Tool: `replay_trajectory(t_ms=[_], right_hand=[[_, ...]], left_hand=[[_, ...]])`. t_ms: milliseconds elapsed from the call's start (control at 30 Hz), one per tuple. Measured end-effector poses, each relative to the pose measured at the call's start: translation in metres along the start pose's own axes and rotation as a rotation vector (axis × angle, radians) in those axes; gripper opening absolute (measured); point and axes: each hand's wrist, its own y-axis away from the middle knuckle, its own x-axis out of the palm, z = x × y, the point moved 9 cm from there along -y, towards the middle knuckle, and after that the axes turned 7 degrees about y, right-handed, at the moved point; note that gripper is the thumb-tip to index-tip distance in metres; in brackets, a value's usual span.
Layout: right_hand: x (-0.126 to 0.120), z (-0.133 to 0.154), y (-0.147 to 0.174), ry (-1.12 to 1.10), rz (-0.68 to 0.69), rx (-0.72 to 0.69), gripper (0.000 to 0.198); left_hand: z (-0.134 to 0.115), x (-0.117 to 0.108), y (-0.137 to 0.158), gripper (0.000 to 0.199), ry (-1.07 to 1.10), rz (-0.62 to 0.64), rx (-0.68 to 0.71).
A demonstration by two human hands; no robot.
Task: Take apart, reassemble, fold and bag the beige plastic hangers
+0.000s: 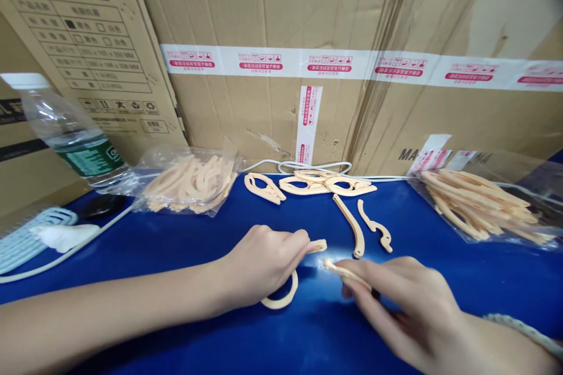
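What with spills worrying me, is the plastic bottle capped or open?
Capped: a white cap tops the plastic bottle; whether tight, I cannot tell.

My left hand [272, 258] hides most of the beige piece [317, 246] it pinches and part of the curved loop [284, 303] below; whether they join, I can't tell. My right hand [409, 302], slightly blurred, covers one end of its slim piece [345, 271]. The V6 carton's small print [94, 48] is illegible.

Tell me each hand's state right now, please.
Left hand: closed, holding a narrow beige plastic-looking piece.
Right hand: closed, holding another narrow beige piece.
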Motion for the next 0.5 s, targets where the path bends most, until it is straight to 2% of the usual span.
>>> replay_trajectory(t_ms=[33,133,233,300,367,500], right_hand=[[-0.001,0.002,-0.001,-0.002,0.001,-0.003,0.038],[-0.002,-0.006,-0.006,-0.156,0.056,0.133,0.043],[-0.02,-0.01,-0.018,-0.218,0.059,0.184,0.044],[-0.044,-0.004,-0.027,-0.067,0.049,0.109,0.04],[-0.067,0.003,-0.032,0.146,0.08,0.002,0.034],[-0.097,0.006,-0.036,0.456,0.122,-0.158,0.023]], left_hand=[[0.003,0.0,-0.001,0.043,0.06,0.005,-0.038],[0.012,-0.001,-0.002,0.039,0.261,-0.01,-0.17],[0.033,0.004,0.0,0.035,0.572,-0.036,-0.403],[0.048,0.013,0.004,0.033,0.826,-0.048,-0.57],[0.057,0.021,0.007,0.035,1.047,-0.064,-0.668],[0.064,0.024,0.005,0.035,1.23,-0.116,-0.671]])
